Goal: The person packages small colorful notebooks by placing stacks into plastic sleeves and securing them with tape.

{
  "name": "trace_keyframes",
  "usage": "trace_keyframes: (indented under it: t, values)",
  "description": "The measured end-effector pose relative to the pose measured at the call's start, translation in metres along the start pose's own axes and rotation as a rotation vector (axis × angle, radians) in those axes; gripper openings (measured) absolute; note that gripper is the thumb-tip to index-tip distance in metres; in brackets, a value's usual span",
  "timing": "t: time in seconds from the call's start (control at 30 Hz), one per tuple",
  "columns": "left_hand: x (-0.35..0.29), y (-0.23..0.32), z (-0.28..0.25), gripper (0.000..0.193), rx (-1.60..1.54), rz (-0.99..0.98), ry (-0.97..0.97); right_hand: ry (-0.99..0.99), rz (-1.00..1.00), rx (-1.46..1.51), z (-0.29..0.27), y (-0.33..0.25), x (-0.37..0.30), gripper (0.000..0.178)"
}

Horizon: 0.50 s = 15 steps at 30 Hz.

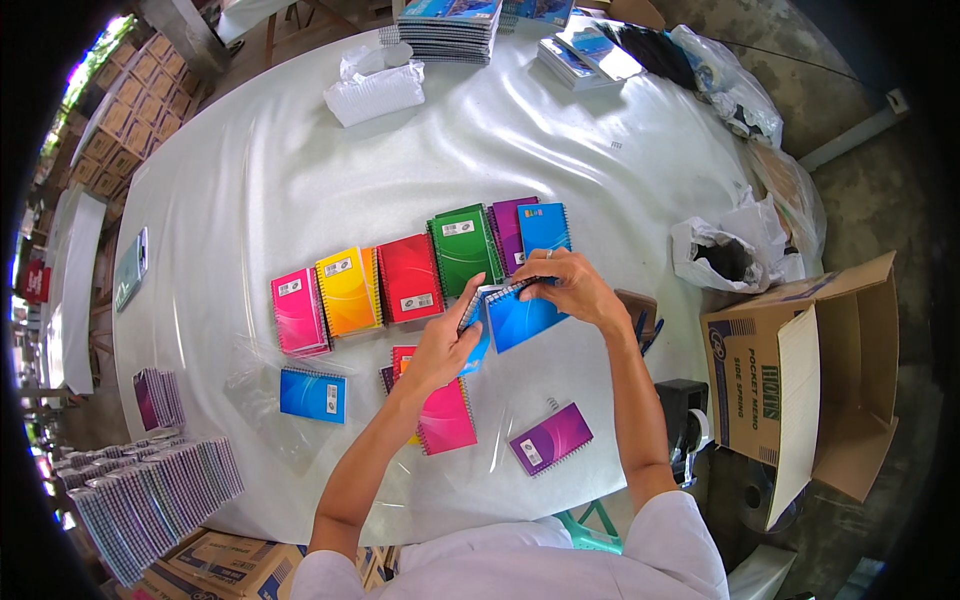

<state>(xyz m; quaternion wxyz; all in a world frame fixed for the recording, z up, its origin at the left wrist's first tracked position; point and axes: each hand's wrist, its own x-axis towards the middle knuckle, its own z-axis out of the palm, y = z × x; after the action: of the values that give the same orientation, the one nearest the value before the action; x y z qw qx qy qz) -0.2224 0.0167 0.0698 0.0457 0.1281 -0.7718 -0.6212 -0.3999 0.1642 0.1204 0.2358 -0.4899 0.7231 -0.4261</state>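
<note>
My right hand (572, 285) pinches a blue spiral notebook (528, 320) by its wire-bound upper edge. Beside it, my left hand (450, 345) grips another blue spiral notebook (478, 356), tilted and partly covered by the fingers. Beyond my hands, notebook piles stand in a row: pink (300, 312), yellow (347, 292), red (409, 278), green (465, 245), purple (506, 222) and blue (543, 226). Under my left forearm lies a pink notebook (447, 418) over others, partly hidden. A single blue notebook (312, 395) lies to the left, a purple one (551, 440) to the right.
A plastic-covered table (230, 200) carries everything. Bound notebook stacks (160, 500) stand at the left edge, more books (450, 35) at the far side. Near these sits a white wrapped bundle (375, 92). On the right are an open carton (765, 380) and a black tape dispenser (684, 415).
</note>
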Motion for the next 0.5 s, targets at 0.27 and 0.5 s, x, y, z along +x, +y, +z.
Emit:
trace_keyframes:
  t: [0.27, 0.5]
  values:
    - [-0.01, 0.019, 0.0, 0.066, 0.052, 0.05, -0.004, -0.063, 0.064, 0.294, 0.007, 0.018, -0.015, 0.021]
    - [-0.018, 0.038, -0.001, 0.067, 0.095, -0.104, -0.031, -0.063, 0.198, 0.526, 0.024, 0.026, -0.028, 0.026]
